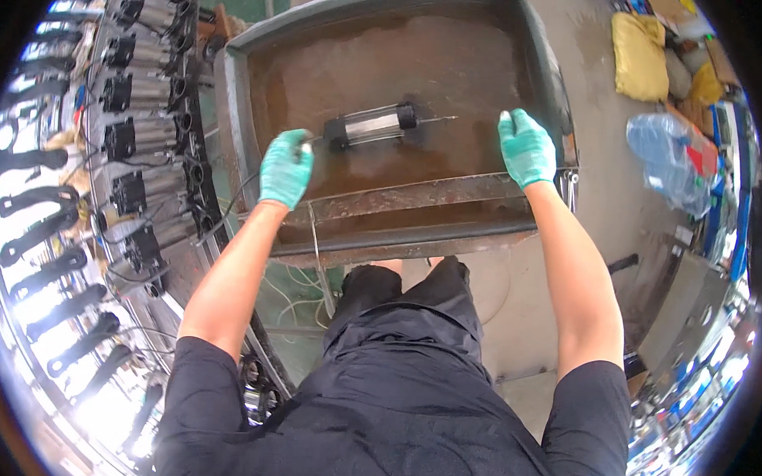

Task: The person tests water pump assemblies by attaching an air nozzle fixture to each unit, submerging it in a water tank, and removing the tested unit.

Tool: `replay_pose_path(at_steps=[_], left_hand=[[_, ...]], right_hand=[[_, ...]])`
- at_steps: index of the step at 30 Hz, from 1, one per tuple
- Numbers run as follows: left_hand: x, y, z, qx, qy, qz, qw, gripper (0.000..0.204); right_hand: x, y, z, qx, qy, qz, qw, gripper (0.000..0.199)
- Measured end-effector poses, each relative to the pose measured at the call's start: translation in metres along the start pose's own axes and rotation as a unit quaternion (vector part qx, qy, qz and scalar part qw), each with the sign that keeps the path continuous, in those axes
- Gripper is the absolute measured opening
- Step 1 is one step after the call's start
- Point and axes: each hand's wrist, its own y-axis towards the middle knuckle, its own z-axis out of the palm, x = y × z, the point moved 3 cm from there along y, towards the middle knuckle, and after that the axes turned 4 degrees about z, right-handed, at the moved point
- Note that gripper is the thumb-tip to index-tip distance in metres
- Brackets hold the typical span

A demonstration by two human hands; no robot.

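Scruffy brown tub point(546, 63) had a metal cylinder point(371, 125) lying mid-tub.
Left hand point(286, 169) was curled near it, right hand point(528, 149) half-curled by the tub's right wall; couldn't tell if either gripped anything. A slick surface could've sent it rolling into the tub's side.

The tank point(545, 63) stands before the person. Within its rim, near the middle, is a cylinder assembly point(375, 126), its shaft point(437, 119) pointing right. The left hand point(286, 167) is just beside its left end; the right hand point(528, 148) is over the tank's right side, well apart from it. A crossbar point(416, 195) spans the tank's near part. Left of the tank runs a row of motors point(143, 95), with handles point(48, 272) farther left. Rightward, across the floor point(585, 44), are a sack point(639, 58) and, nearer, a plastic bag point(665, 151).
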Motion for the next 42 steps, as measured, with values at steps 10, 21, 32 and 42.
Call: replay_pose_path(at_steps=[10, 21, 32, 42], left_hand=[[-0.110, 0.095, 0.144, 0.278, -0.158, -0.354, 0.879, 0.026], [-0.104, 0.073, 0.150, 0.211, -0.288, -0.421, 0.834, 0.027], [-0.091, 0.046, 0.123, 0.188, -0.321, -0.390, 0.842, 0.025], [-0.090, 0.030, 0.122, 0.191, -0.314, -0.354, 0.860, 0.025]], right_hand=[[-0.002, -0.001, -0.003, -0.014, 0.001, 0.032, 0.999, 0.034], [-0.005, 0.000, -0.008, 0.034, 0.016, 0.052, 0.998, 0.037], [-0.004, 0.000, -0.009, 0.052, 0.017, 0.049, 0.997, 0.037], [-0.003, 0.000, -0.010, 0.051, 0.013, 0.050, 0.997, 0.038]])
